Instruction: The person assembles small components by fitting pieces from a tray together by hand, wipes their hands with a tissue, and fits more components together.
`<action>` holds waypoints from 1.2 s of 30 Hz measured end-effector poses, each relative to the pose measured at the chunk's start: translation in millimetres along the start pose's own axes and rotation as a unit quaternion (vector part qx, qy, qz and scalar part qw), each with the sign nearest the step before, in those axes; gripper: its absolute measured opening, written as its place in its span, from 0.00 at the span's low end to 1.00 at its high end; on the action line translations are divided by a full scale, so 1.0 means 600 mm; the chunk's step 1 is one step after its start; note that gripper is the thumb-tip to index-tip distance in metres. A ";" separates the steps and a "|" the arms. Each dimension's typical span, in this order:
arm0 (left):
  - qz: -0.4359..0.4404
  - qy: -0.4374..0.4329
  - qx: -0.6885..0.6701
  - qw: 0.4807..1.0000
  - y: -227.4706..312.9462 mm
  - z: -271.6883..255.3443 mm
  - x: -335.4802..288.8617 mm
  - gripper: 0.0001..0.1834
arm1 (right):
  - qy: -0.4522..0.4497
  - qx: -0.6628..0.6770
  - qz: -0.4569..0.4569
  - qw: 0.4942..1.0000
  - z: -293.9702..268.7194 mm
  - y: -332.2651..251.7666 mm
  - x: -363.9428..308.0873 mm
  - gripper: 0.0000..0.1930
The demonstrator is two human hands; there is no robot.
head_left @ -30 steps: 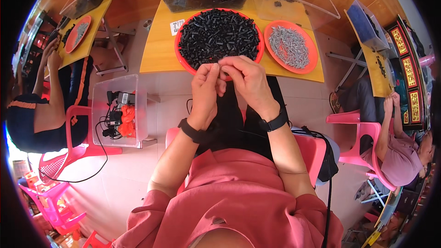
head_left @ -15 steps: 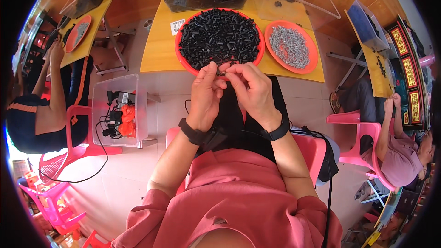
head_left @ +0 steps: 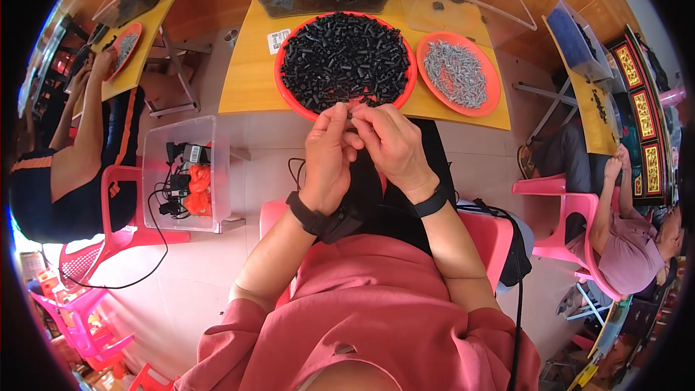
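Observation:
My left hand (head_left: 326, 158) and my right hand (head_left: 394, 146) meet at the fingertips, just over the near rim of a red round tray (head_left: 415, 76). A small dark plastic piece (head_left: 350, 114) shows between the pinched fingers of the left hand. Thumb and forefinger of the right hand are pressed together against it; whatever they pinch is hidden. Heaped in the tray are many short black tubular plastic pieces (head_left: 344, 54). To its right, an orange plate (head_left: 494, 101) bears a pile of small silvery metal pieces that look like screws (head_left: 456, 72).
Clear bins (head_left: 326, 3) of black pieces stand at the back of the yellow table (head_left: 246, 83). A clear box (head_left: 152, 174) with cables and an orange bag sits at lower left. Co-workers sit at tables left (head_left: 72, 181) and right (head_left: 630, 246). Pink chairs (head_left: 557, 239) stand nearby.
Both hands have drawn closer together and slightly lower, fingertips now meeting around the small piece. At the left, the co-worker's hand has moved over the orange plate there.

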State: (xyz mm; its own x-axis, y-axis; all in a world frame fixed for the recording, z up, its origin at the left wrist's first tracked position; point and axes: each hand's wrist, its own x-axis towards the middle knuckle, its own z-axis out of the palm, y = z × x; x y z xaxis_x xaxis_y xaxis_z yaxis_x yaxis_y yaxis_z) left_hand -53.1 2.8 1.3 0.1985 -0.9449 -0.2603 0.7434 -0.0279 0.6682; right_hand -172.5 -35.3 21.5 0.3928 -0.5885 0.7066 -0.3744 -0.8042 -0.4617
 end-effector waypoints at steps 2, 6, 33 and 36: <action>-0.009 0.000 0.015 1.000 -0.006 0.003 -0.003 0.13 | 0.001 -0.007 0.003 1.000 -0.004 0.002 -0.001 0.08; -0.014 0.001 0.035 0.999 -0.003 0.006 -0.002 0.13 | -0.010 0.049 0.091 0.995 -0.012 -0.004 -0.001 0.05; -0.032 0.006 0.007 0.999 0.011 0.006 -0.001 0.15 | -0.220 -0.168 0.088 0.957 0.002 0.130 0.104 0.07; -0.032 0.006 0.008 0.999 0.011 0.006 -0.001 0.15 | -0.216 -0.163 0.089 0.959 0.001 0.125 0.103 0.06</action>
State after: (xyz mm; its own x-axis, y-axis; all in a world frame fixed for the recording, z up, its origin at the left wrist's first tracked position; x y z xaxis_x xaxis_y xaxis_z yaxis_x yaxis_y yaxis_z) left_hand -50.3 1.9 8.3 0.1581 -0.9374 -0.3104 0.7439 -0.0937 0.6616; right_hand -175.7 -132.4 30.1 0.5832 -0.7499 0.3122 -0.6825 -0.6608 -0.3123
